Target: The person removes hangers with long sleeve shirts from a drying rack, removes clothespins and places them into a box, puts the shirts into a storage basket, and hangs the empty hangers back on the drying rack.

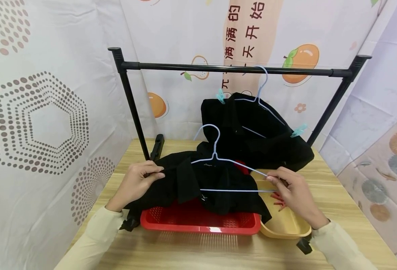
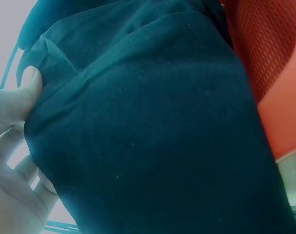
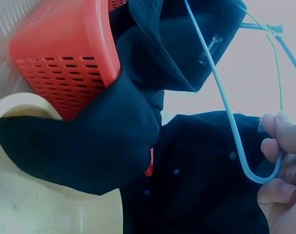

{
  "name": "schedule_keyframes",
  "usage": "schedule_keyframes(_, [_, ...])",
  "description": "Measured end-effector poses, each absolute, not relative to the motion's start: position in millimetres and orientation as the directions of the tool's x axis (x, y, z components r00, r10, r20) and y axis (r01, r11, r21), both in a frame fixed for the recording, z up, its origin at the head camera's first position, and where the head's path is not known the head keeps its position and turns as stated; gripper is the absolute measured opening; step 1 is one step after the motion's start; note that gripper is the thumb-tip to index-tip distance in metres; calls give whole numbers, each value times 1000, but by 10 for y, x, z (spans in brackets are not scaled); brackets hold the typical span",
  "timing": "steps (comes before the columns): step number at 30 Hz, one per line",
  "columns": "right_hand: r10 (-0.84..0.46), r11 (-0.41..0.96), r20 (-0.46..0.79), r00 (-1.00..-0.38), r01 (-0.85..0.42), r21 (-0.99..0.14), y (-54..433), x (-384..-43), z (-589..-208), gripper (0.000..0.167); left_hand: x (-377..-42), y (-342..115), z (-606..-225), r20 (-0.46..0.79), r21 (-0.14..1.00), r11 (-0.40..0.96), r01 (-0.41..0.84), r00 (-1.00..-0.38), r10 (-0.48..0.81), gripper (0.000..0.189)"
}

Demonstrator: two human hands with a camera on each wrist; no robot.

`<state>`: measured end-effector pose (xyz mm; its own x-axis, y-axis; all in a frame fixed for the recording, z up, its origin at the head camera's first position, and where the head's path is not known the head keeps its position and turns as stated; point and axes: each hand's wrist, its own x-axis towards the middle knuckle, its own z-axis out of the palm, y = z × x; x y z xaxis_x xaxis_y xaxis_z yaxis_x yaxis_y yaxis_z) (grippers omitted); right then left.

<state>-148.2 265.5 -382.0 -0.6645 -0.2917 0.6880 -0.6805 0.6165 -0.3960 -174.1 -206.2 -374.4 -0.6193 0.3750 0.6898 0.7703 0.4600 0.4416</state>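
A black collared shirt (image 1: 225, 204) lies bunched over a red basket (image 1: 201, 228). My left hand (image 1: 139, 183) pinches its shoulder edge between thumb and fingers; the left wrist view shows the dark cloth (image 2: 152, 122) filling most of the frame. A light blue wire hanger (image 1: 233, 191) stands with its hook up, its left end hidden under the shirt's collar side. My right hand (image 1: 292, 193) grips the hanger's right corner, which is outside the cloth. In the right wrist view the fingers (image 3: 277, 190) close round that bent wire end (image 3: 226, 97).
Behind stands a black rail rack (image 1: 191, 68). Another black garment (image 1: 218, 123) hangs from it on a blue hanger (image 1: 264, 84), with teal clips (image 1: 298, 130) at its shoulders. A yellow basin (image 1: 280, 225) holding red clips (image 1: 279, 200) sits right of the basket on the wooden table (image 1: 340, 202).
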Motion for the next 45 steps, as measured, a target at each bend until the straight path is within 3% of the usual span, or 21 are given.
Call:
schedule_keyframes(32, [-279,663,720,-636,-669,-335,2911,-1413,-3706,36,-1780,-2168,-3851,656,451,548,704,-678,331,21])
schedule_keyframes(45, [-259,717,706,-659,-621,-317,3064,-1361,-3740,35,-1786,-2197,-3893,641,444,585,679,-697,323,18])
